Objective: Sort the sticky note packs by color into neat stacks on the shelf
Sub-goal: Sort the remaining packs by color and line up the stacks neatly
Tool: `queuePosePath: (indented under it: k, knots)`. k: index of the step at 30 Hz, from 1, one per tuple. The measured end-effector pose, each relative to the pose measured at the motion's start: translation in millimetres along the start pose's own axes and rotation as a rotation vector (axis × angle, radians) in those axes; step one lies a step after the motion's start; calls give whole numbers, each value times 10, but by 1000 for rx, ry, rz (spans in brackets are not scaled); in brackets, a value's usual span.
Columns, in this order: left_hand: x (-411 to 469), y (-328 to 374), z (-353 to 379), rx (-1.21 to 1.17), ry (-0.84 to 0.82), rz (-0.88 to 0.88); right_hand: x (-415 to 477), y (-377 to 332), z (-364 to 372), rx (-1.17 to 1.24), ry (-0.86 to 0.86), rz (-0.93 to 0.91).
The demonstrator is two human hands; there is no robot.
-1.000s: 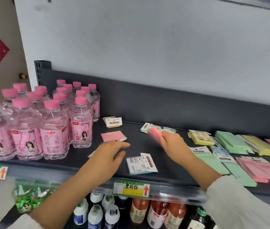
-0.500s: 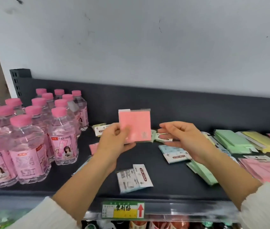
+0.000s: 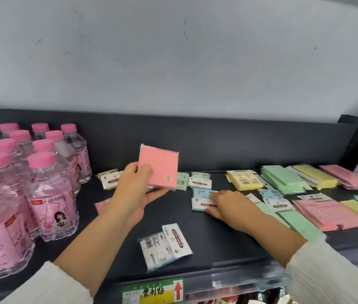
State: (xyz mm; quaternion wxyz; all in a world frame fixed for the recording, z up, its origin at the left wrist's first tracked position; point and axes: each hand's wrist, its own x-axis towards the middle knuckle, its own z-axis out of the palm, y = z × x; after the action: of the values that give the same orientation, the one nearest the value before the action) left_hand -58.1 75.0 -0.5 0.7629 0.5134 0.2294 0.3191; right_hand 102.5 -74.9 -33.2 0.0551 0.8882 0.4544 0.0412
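Left hand (image 3: 134, 189) pinches the pink sticky note pack (image 3: 159, 166) by its lower left corner, thumb on the face and fingers spread beneath, holding it upright above the shelf (image 3: 195, 238).

Right hand (image 3: 228, 205), lower right of the pink sticky note pack, lies with its fingers on the right edge of a blue pack (image 3: 203, 199); whether it pinches the pack cannot be determined.

Peach soda bottles (image 3: 51, 194) stand in rows to the left of the held pack. Long pink packs (image 3: 325, 213) and long green packs (image 3: 283, 178) lie well to its right. A yellow square pack (image 3: 244, 181) lies right of it. Two clear-wrapped packs (image 3: 165, 244) lie below it, near the shelf's front edge. A second pink pack (image 3: 101, 204), lower left, is partly hidden by the left wrist.
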Motion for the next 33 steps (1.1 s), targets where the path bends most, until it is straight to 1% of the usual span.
queuePosePath:
  k: [2, 4, 6, 7, 10, 11, 13, 15, 17, 20, 22, 23, 28, 33]
  knots:
    - [-10, 4, -28, -30, -63, -46, -11, -61, -1, 78, -59, 6]
    - [-32, 13, -80, -29, -101, -71, -31, -148, 13, 221, -119, 39]
    - [-54, 24, -134, -19, -132, -73, -51, -232, 22, 287, -133, 99]
    - [-59, 28, -154, -9, -140, -65, -52, -267, 27, 269, -133, 117]
    - [-100, 55, -210, 45, -175, -36, -123, -447, -32, 105, -112, 161]
    - [-113, 48, -221, 63, -189, -23, -156, -511, -62, 83, -95, 169]
    - [-138, 27, -222, 81, -197, 2, -238, -614, -109, 113, -60, 179]
    - [-171, 12, -211, 56, -185, 17, -355, -655, -143, 225, 31, 216]
    - [-205, -1, -183, -3, -162, 19, -501, -619, -188, 408, 223, 285]
    - [-309, 4, -75, -70, -175, 10, -798, -470, -273, 746, 501, 488]
    - [-384, -11, 26, -92, -207, -2, -1015, -354, -335, 985, 621, 602]
    - [-434, -28, 90, -92, -235, -13, -1139, -296, -350, 1061, 660, 642]
    - [-652, -171, 436, -58, -368, -79, -1760, -59, -338, 1239, 839, 730]
    - [-879, -353, 857, -29, -503, -165, -2287, 253, -142, 1283, 896, 824]
